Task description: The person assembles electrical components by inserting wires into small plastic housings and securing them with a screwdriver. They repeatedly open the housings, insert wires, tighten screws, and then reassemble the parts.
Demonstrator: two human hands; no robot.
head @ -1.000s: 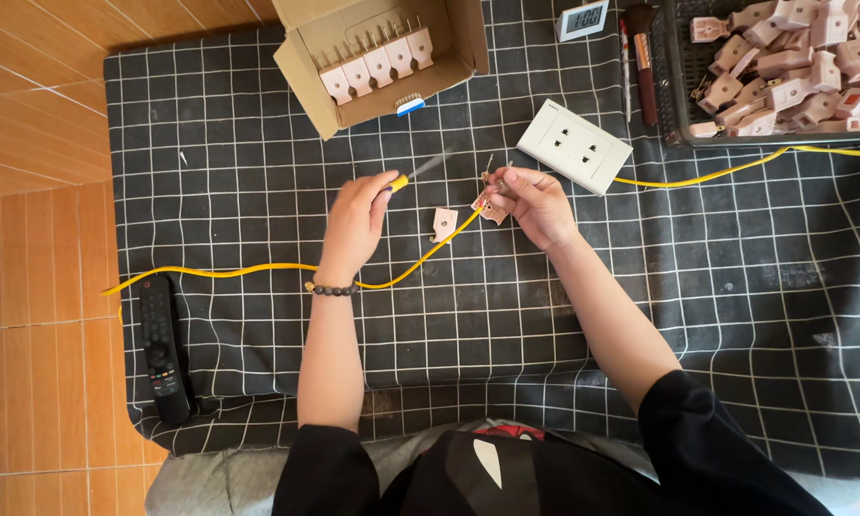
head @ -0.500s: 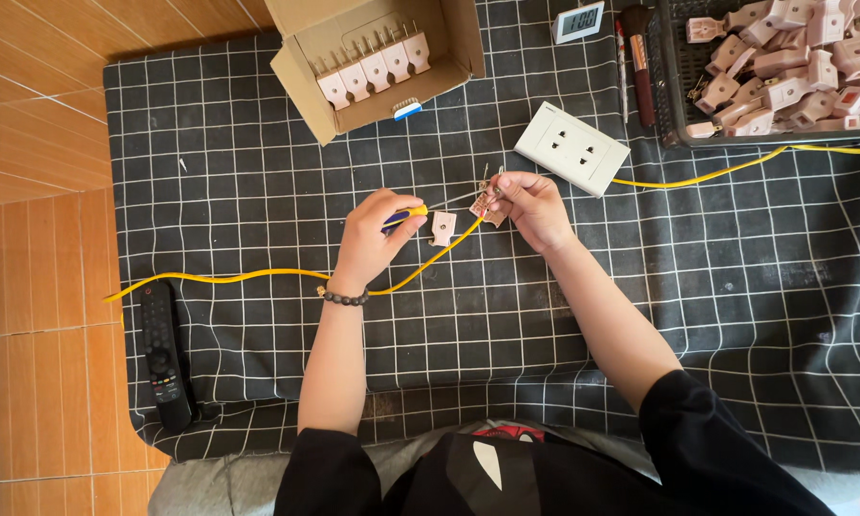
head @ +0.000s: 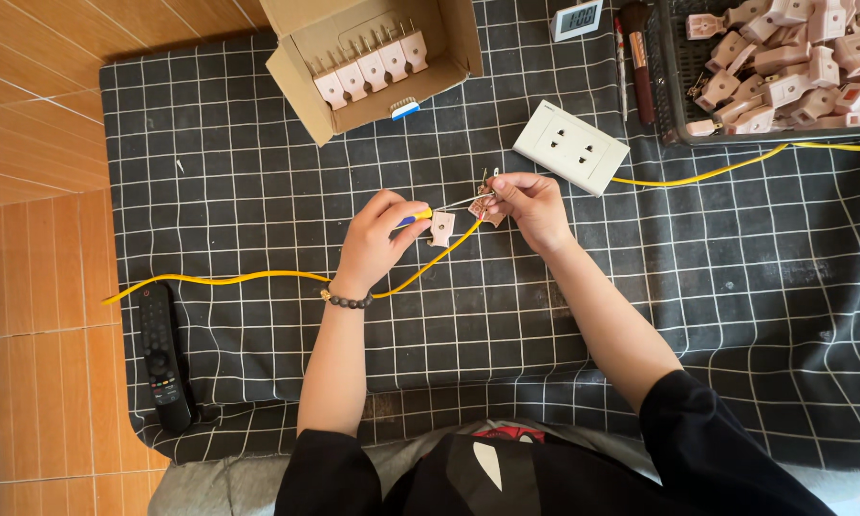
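Note:
My left hand [head: 377,239] grips a small screwdriver [head: 428,214] with a blue and yellow handle, its metal tip pointing right at a pink plug half [head: 483,204] with metal prongs. My right hand [head: 530,205] pinches that plug half above the black checked mat [head: 258,191]. A second pink plug piece [head: 441,228] lies on the mat just below the screwdriver. A yellow cable [head: 258,278] runs from the left of the mat up to the plug. A white wall socket plate [head: 571,146] lies just above my right hand, with another stretch of yellow cable [head: 707,172] leading off right.
An open cardboard box [head: 373,62] with a row of pink plugs stands at the top. A dark basket [head: 784,67] of several pink plugs sits top right, beside a brush [head: 637,57] and a small digital clock [head: 576,19]. A black remote [head: 164,354] lies at the mat's left edge.
My left hand has moved right with the screwdriver, bringing its tip up to the plug half in my right hand. The right hand has stayed in place.

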